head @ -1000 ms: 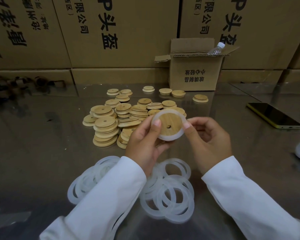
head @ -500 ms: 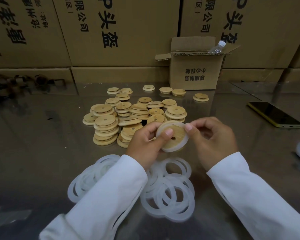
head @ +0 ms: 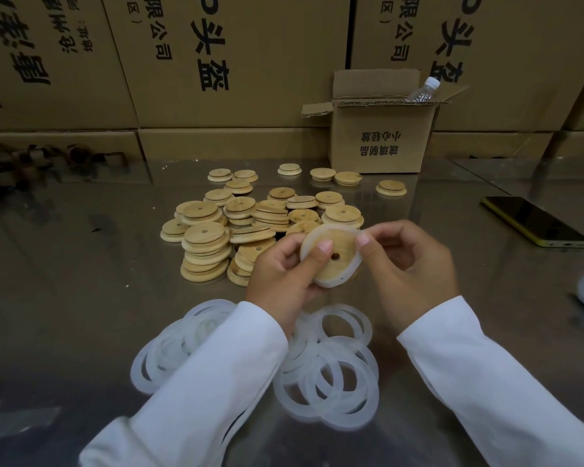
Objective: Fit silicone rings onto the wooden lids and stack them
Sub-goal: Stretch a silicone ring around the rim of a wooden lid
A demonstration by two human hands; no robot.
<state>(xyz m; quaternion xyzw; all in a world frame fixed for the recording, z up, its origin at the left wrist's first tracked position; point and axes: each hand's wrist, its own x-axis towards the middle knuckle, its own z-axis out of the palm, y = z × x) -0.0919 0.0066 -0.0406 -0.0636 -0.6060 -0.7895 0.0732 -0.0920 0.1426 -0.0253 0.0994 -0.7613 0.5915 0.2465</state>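
A heap of round wooden lids lies left on the glossy table. The left hand and right hand pinch a ringed wooden lid above translucent silicone rings, its flat, holed face tilted toward the camera.

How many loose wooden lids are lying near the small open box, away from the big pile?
4 lids: one left of the box, two side by side near its front left corner, one in front of it. None looks hidden there.
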